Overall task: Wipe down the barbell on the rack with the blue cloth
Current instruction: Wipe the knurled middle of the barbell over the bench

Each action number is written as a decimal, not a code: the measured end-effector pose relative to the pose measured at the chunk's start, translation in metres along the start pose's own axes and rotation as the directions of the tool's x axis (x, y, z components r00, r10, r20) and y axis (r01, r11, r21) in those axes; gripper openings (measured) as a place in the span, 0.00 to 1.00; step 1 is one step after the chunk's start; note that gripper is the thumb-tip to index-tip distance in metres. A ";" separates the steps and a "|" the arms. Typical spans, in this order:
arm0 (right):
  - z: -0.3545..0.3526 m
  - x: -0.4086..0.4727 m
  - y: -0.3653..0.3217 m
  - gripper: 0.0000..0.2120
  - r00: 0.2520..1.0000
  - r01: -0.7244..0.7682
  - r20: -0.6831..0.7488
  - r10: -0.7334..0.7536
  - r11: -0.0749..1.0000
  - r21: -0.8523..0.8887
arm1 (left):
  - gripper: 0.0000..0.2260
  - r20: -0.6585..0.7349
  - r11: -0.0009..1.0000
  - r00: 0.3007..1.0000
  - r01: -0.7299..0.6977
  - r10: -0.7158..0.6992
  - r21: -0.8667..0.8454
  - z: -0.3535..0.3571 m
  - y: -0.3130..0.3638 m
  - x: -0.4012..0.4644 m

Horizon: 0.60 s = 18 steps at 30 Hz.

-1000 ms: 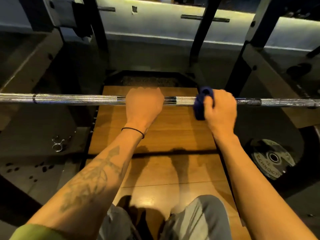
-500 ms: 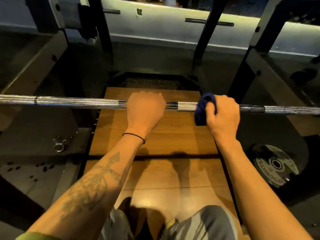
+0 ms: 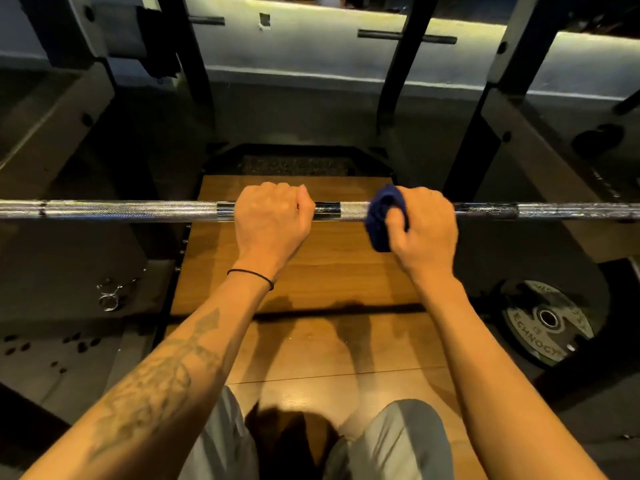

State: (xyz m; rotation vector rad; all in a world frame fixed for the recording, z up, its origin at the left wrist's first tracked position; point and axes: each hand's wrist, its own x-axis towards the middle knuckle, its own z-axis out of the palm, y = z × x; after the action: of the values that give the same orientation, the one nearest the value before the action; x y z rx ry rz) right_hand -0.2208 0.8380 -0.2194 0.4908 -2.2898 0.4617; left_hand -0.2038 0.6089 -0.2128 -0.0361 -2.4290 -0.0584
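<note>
two hands were on the bar (image 3: 138, 209), which lay across the rack: left hand (image 3: 272, 220) clamped bare on the steel, right hand (image 3: 420, 226) clamped over the cloth (image 3: 379, 220). best practice: steady with the left, keep the cloth wrapped tight, stroke along the knurling.

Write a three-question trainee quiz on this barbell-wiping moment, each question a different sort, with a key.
1. True or false: the left hand grips the barbell bare.
2. Which hand holds the blue cloth? A) left B) right hand
3. Fill in: on the floor at the right lies a weight ____.

Key: 1 true; 2 B; 3 plate.
</note>
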 end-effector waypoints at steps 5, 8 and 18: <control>0.022 0.005 -0.053 0.05 0.872 -0.391 -0.264 0.412 0.911 0.130 | 0.22 -0.014 0.999 0.999 0.043 -0.043 0.022 0.003 0.002 0.000; 0.036 0.002 -0.096 0.07 0.973 -0.190 -0.097 0.211 0.964 0.186 | 0.20 -0.006 0.998 1.000 0.009 -0.009 0.056 0.007 -0.001 -0.001; -0.012 0.001 0.023 0.11 0.978 -0.204 -0.056 0.201 0.977 -0.066 | 0.22 0.033 0.994 0.997 0.074 -0.076 0.080 0.000 0.007 -0.001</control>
State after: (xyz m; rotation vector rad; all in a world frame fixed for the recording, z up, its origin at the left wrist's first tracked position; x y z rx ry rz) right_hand -0.2252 0.8632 -0.2150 0.2086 -2.3101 0.4838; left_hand -0.2027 0.6156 -0.2139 0.0904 -2.4660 0.0040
